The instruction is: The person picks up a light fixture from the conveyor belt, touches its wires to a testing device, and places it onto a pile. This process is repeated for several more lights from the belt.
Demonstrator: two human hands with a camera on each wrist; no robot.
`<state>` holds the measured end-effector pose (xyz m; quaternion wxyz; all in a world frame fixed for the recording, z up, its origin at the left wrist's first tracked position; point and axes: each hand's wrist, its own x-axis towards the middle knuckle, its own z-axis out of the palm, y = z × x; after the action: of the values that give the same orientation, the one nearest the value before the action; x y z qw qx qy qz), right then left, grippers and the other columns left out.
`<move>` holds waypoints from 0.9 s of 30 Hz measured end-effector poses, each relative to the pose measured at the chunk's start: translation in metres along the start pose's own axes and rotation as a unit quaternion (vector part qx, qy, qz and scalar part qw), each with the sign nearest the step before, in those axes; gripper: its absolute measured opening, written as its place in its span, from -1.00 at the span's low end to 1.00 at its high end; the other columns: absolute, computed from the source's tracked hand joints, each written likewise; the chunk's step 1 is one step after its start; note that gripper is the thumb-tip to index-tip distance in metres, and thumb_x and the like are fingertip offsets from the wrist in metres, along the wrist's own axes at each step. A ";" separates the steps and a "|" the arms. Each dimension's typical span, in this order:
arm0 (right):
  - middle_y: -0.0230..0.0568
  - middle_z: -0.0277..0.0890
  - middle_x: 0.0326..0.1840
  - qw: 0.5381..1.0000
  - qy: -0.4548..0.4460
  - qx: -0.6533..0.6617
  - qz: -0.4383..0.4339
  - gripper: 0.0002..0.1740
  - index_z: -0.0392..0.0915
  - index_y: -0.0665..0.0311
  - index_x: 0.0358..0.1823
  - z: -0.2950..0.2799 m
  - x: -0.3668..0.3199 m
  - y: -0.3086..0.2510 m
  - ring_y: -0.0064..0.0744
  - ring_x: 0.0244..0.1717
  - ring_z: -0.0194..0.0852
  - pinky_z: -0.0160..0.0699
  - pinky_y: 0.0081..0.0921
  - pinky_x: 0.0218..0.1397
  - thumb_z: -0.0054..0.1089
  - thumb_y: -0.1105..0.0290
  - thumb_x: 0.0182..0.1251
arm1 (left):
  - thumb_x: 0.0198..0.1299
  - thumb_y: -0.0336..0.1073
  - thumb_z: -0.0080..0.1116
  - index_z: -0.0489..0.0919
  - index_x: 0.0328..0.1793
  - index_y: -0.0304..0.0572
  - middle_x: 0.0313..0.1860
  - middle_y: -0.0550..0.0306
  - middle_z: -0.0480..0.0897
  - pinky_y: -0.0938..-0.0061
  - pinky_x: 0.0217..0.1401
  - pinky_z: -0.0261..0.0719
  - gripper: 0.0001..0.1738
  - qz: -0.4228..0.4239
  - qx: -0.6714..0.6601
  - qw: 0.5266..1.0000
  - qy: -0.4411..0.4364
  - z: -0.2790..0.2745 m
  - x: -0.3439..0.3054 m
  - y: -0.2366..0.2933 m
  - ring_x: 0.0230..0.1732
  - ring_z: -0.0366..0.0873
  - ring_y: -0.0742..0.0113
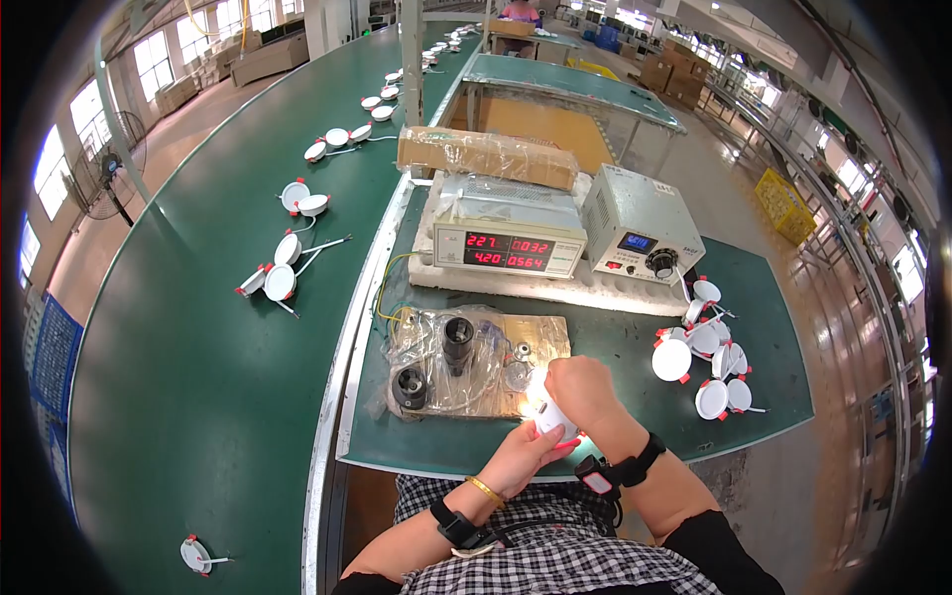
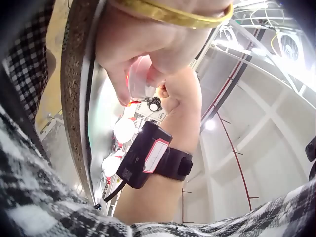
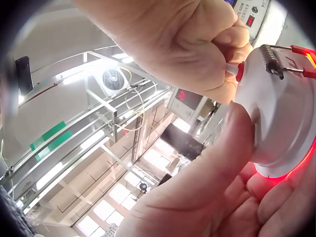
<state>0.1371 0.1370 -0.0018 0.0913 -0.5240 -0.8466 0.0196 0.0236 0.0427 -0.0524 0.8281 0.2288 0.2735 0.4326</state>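
Over green tabletop (image 1: 625, 337), lamp (image 3: 276, 108), windows (image 1: 154, 65) beyond

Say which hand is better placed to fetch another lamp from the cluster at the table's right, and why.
Probably the right hand: it is nearer the lamp cluster and grips only the cable of the glowing lamp. The left hand supports that lamp's body and would likely cross the right forearm.

the belt (image 1: 198, 397) runs left of the bench (image 1: 617, 332), lamps (image 1: 281, 283) along it. on the bench, the meter (image 1: 509, 248) and, to its right, the supply (image 1: 645, 223) stand on foam (image 1: 555, 290) behind the board (image 1: 550, 332), which bears sockets (image 1: 458, 342). more lamps (image 1: 671, 360) lie right of the board. the held lamp (image 1: 553, 420) is between left hand (image 1: 524, 458) and right hand (image 1: 583, 393).
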 end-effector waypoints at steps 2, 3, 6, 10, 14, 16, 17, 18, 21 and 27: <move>0.00 0.57 -0.59 1.000 -0.002 0.001 0.002 -0.77 0.63 0.23 -0.58 0.000 0.000 0.000 0.01 -0.51 0.61 0.60 -0.16 -0.41 0.12 0.30 0.14 | 0.45 -0.23 -0.05 0.36 0.29 -0.38 0.21 0.05 0.51 0.45 0.32 0.45 -0.58 -0.003 0.002 1.000 0.003 0.000 0.000 0.001 0.20 0.50 0.33; 0.00 0.57 -0.58 1.000 -0.001 0.002 0.001 -0.77 0.63 0.23 -0.58 0.000 0.000 0.001 0.01 -0.51 0.61 0.60 -0.15 -0.41 0.12 0.31 0.14 | 0.45 -0.23 -0.05 0.36 0.29 -0.39 0.20 0.05 0.51 0.46 0.32 0.46 -0.58 -0.005 0.000 1.000 0.004 0.000 0.000 0.001 0.20 0.51 0.33; 0.01 0.57 -0.58 1.000 -0.001 0.005 0.002 -0.77 0.63 0.23 -0.58 0.000 0.000 0.001 0.02 -0.50 0.62 0.61 -0.15 -0.40 0.12 0.31 0.14 | 0.45 -0.24 -0.05 0.36 0.28 -0.39 0.20 0.05 0.52 0.47 0.31 0.46 -0.58 -0.009 -0.004 1.000 0.004 0.000 0.000 0.002 0.19 0.51 0.33; 0.02 0.57 -0.57 1.000 -0.007 0.009 0.011 -0.77 0.64 0.25 -0.56 -0.003 0.000 -0.001 0.02 -0.49 0.62 0.61 -0.14 -0.40 0.12 0.31 0.14 | 0.45 -0.25 -0.05 0.32 0.32 -0.36 0.23 0.07 0.49 0.44 0.28 0.49 -0.57 -0.004 -0.008 1.000 0.009 -0.001 0.001 0.002 0.23 0.50 0.27; 0.02 0.57 -0.56 1.000 -0.010 0.014 0.012 -0.78 0.63 0.24 -0.55 -0.004 -0.002 0.000 0.04 -0.49 0.61 0.60 -0.14 -0.39 0.10 0.32 0.13 | 0.42 -0.32 -0.02 0.29 0.32 -0.36 0.25 0.05 0.48 0.41 0.30 0.48 -0.58 0.009 -0.007 1.000 -0.001 0.003 -0.003 0.006 0.25 0.48 0.27; 0.00 0.60 -0.53 0.997 -0.023 0.048 0.053 -0.83 0.61 0.31 -0.46 -0.013 -0.007 -0.005 -0.01 -0.44 0.64 0.59 -0.17 -0.38 0.15 0.36 0.14 | 0.38 -0.39 0.03 0.28 0.34 -0.29 0.25 0.01 0.48 0.37 0.34 0.46 -0.56 0.018 0.009 1.000 -0.023 -0.002 -0.006 0.001 0.26 0.48 0.24; 0.00 0.60 -0.53 0.997 -0.029 0.047 0.061 -0.83 0.61 0.31 -0.46 -0.017 -0.013 -0.008 -0.01 -0.44 0.64 0.59 -0.17 -0.38 0.15 0.36 0.14 | 0.36 -0.42 0.04 0.26 0.35 -0.28 0.25 -0.01 0.48 0.35 0.35 0.46 -0.54 0.027 0.033 0.999 -0.029 0.003 -0.009 0.003 0.25 0.49 0.23; 0.00 0.57 -0.54 0.987 0.038 0.141 0.073 -0.84 0.60 0.29 -0.40 -0.021 -0.017 -0.012 0.01 -0.48 0.60 0.57 -0.21 -0.41 0.15 0.34 0.18 | 0.36 -0.42 0.04 0.26 0.35 -0.28 0.25 -0.01 0.48 0.35 0.35 0.46 -0.54 0.020 0.029 0.999 -0.031 0.006 -0.010 0.003 0.25 0.49 0.23; -0.12 0.58 -0.55 0.952 0.122 0.272 0.065 -0.84 0.55 0.32 -0.24 -0.016 -0.031 -0.009 -0.24 -0.57 0.57 0.48 -0.41 -0.46 0.14 0.37 0.29 | 0.35 -0.46 0.02 0.17 0.40 -0.27 0.26 -0.02 0.46 0.34 0.32 0.48 -0.48 0.060 0.081 0.995 -0.016 0.012 -0.017 0.003 0.22 0.51 0.19; -0.39 0.47 -0.58 0.829 0.164 0.531 0.064 -0.86 0.49 0.41 -0.17 -0.011 -0.044 -0.010 -0.77 -0.57 0.30 0.30 -0.68 -0.50 0.01 0.46 0.41 | 0.39 -0.44 -0.04 0.06 0.43 -0.27 0.25 -0.04 0.44 0.34 0.25 0.56 -0.45 0.046 0.055 0.997 -0.023 0.009 -0.018 -0.004 0.17 0.54 0.18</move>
<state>0.1487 0.0929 0.0040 0.4918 -0.4434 -0.6426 0.3856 0.0234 0.0245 -0.0435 0.7993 0.2964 0.2670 0.4495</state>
